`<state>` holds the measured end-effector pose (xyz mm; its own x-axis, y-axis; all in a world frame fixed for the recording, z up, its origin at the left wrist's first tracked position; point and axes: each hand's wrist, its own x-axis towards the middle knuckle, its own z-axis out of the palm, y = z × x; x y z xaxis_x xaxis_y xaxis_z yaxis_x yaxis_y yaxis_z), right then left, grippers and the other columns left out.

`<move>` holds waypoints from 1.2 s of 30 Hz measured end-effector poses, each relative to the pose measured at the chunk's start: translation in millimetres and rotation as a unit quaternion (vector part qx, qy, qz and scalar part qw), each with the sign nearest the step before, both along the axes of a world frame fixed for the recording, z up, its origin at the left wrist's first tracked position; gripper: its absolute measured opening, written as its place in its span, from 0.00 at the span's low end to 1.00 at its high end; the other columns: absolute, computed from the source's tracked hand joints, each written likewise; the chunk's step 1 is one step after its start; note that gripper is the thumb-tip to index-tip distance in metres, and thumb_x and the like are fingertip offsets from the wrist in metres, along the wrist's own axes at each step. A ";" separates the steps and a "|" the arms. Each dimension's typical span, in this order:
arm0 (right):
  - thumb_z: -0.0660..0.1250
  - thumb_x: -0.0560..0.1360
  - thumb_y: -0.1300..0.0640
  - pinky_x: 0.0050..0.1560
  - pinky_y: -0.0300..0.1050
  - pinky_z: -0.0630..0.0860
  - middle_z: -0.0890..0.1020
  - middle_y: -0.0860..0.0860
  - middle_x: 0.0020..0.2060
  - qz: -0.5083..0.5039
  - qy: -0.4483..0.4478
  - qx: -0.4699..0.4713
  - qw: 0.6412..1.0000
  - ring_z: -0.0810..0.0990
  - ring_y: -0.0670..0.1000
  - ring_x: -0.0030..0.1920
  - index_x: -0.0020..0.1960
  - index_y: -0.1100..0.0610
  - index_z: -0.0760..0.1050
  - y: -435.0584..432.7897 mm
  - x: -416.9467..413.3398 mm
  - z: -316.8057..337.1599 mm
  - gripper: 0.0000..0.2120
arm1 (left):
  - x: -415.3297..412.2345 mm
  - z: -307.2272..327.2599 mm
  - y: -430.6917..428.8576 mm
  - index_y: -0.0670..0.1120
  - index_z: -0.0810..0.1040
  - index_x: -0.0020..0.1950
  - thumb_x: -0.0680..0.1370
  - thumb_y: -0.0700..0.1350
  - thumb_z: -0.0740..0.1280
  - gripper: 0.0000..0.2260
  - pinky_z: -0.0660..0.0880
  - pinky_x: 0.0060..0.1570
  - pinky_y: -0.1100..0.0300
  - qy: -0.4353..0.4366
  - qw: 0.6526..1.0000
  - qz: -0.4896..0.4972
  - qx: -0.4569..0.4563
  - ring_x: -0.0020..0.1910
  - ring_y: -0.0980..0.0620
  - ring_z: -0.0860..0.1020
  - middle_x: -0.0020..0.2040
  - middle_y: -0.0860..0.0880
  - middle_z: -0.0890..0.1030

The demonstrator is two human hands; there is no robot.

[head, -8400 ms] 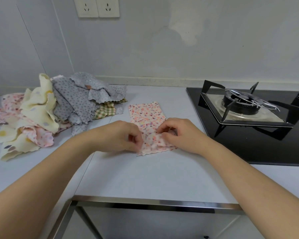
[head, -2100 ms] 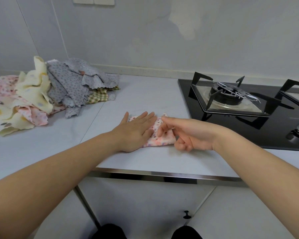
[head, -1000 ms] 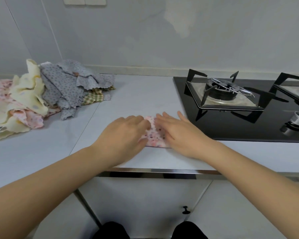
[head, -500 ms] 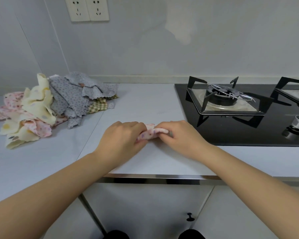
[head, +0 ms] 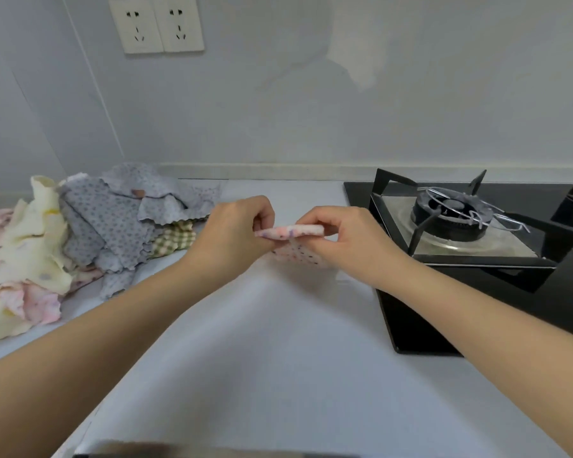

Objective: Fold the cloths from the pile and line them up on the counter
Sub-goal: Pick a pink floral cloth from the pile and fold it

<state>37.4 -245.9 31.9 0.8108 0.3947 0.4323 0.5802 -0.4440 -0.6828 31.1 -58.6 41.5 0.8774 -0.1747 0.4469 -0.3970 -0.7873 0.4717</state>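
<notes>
Pinched between both hands and held up just above the white counter, mid-scene and close to the near-left corner of the gas hob: a small pink floral cloth, folded into a thick, narrow strip, with a loose layer drooping beneath toward the surface. Gripped at its left end by the curled fingers and thumb of the left hand, and at its right end by the thumb and fingertips of the right hand. Judged light, thin and thoroughly limp, with no stiffness to keep a crease unaided, and so apt to sag in the middle or spring open if let go at either end. Not fragile, not slippery, though prone to sliding layer over layer. Best taken at the two ends of the folded edge, every layer caught in each pinch, then lowered flat and pressed with an open palm to set the fold. Heaped at the far left of the counter, well apart from the hands: the unfolded pile of grey dotted, cream, pink and green-checked cloths, scalloped edges showing. None seen laid out in a row yet. Above, on the far wall, a double socket.
</notes>
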 end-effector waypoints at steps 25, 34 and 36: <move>0.68 0.75 0.51 0.38 0.53 0.72 0.79 0.62 0.38 -0.037 0.033 0.005 0.999 0.75 0.59 0.36 0.43 0.60 0.76 -17.2 56.5 306.1 0.12 | 61.9 298.6 -0.7 0.45 0.73 0.34 0.72 0.42 0.74 0.11 0.72 0.34 0.62 0.214 0.960 -0.117 -0.133 0.30 0.54 0.73 0.30 0.49 0.77; 0.67 0.76 0.51 0.36 0.46 0.69 0.79 0.61 0.38 -0.078 0.016 -0.025 0.997 0.73 0.54 0.34 0.42 0.63 0.74 -4.1 25.4 358.8 0.14 | 41.7 349.7 19.2 0.41 0.75 0.44 0.74 0.30 0.67 0.06 0.73 0.34 0.63 0.253 0.933 -0.205 -0.152 0.33 0.53 0.74 0.36 0.47 0.76; 0.66 0.77 0.51 0.35 0.45 0.68 0.78 0.60 0.36 -0.094 0.019 -0.027 0.995 0.72 0.51 0.33 0.41 0.62 0.74 -4.7 20.3 358.9 0.14 | 42.7 350.3 19.4 0.40 0.76 0.48 0.74 0.28 0.62 0.09 0.71 0.36 0.62 0.253 0.936 -0.208 -0.130 0.37 0.52 0.74 0.39 0.46 0.78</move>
<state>57.7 -250.6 390.8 0.8881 0.2561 0.3816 0.4570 -0.5794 -0.6749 73.8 -39.2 391.8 0.8679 -0.4921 0.0668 -0.3175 -0.4464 0.8366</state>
